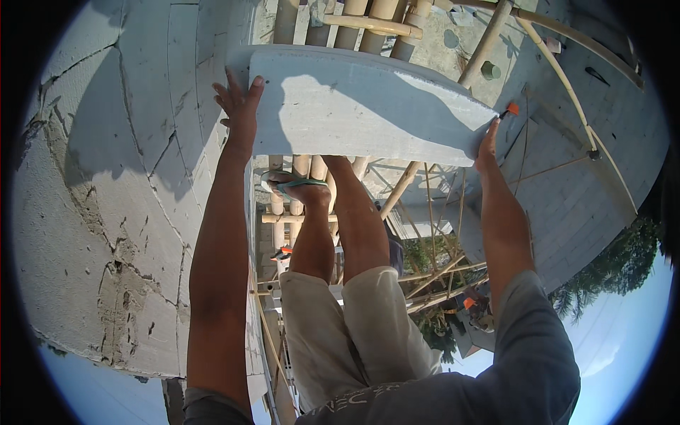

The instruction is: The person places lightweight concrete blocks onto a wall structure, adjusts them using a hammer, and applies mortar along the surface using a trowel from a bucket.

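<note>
A long, pale grey lightweight concrete block [368, 117] spans crosswise in front of me, held between my two hands. My left hand [241, 106] presses on its left end with the fingers spread, close to the block wall. My right hand [487, 145] grips the right end, its fingers mostly hidden behind the edge. Just beyond that hand shows a small orange and black object [510, 110]; I cannot tell if it touches the hand or the block. Shadows fall across the block's broad face.
On my left rises a light block wall [156, 212] with rough mortar joints. My sandalled foot [301, 184] stands on bamboo poles [278, 212] of a scaffold, high above the ground. More bamboo poles [559, 71] cross at the right. A green bucket-like thing [490, 70] lies below.
</note>
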`<state>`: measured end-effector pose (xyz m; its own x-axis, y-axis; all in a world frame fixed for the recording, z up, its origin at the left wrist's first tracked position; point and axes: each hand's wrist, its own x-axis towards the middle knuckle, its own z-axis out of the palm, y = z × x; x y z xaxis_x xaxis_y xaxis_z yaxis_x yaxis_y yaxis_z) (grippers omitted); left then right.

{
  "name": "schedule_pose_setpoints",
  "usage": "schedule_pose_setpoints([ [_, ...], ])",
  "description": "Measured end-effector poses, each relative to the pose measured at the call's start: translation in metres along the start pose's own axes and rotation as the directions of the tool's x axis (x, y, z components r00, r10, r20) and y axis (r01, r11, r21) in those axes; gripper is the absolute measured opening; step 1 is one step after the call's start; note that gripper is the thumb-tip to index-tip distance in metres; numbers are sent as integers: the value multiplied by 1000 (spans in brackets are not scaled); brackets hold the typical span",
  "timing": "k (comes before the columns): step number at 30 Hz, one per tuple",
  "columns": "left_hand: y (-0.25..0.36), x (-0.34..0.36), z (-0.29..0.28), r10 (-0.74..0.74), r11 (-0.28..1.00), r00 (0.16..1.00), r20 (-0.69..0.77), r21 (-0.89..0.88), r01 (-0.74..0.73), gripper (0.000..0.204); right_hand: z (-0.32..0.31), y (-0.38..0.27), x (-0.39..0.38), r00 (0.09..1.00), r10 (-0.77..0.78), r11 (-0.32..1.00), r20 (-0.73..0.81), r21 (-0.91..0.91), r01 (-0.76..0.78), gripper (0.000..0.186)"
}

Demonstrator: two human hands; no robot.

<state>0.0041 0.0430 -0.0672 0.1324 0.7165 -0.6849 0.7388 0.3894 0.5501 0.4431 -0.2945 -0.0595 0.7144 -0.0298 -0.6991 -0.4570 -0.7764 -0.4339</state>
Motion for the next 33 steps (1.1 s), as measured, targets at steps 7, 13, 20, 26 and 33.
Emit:
schedule_pose_setpoints([
  [7, -46, -90, -21, -196, 775, 935, 296, -537, 332, 92, -13, -49, -61, 993, 40, 997, 110, -68, -33, 92],
  [13, -74, -188, -62, -229, 514, 877, 422, -713, 477, 79, -31, -93, -130, 982, -101, 993, 160, -50, 110, 89],
  [20, -17, -360, -189, -336, 508, 937, 90, -821, 261, 78, -69, -160, -267, 953, -252, 964, 168, 131, 232, 85],
  [26, 45, -520, -319, -120, 647, 979, -165, -761, -49, 81, -90, -238, -373, 801, -489, 868, 347, 284, 407, 78],
  [33, 49, -667, -438, -69, 810, 857, -510, -530, -251, 108, -18, -370, -542, 493, -724, 690, 483, 528, 496, 75],
])
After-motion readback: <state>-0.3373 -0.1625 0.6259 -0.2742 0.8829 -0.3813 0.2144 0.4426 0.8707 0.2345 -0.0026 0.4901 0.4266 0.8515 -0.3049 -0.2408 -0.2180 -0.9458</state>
